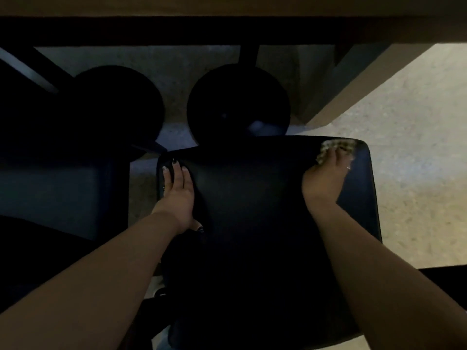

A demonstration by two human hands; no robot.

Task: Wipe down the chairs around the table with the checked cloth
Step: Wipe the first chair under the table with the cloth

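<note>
A dark chair (252, 203) fills the middle of the head view, seen from above. My left hand (177, 190) rests on the chair's left edge with straight fingers pointing away from me. My right hand (326, 180) presses the checked cloth (338, 147) flat against the chair's far right corner. Only a blurred strip of the cloth shows beyond my fingertips.
A wooden table edge (227, 6) runs across the top. Two round black bases (237, 102) (113, 107) stand on the floor under it. Another dark chair (50, 193) stands to the left. A pale speckled floor (417, 147) lies to the right.
</note>
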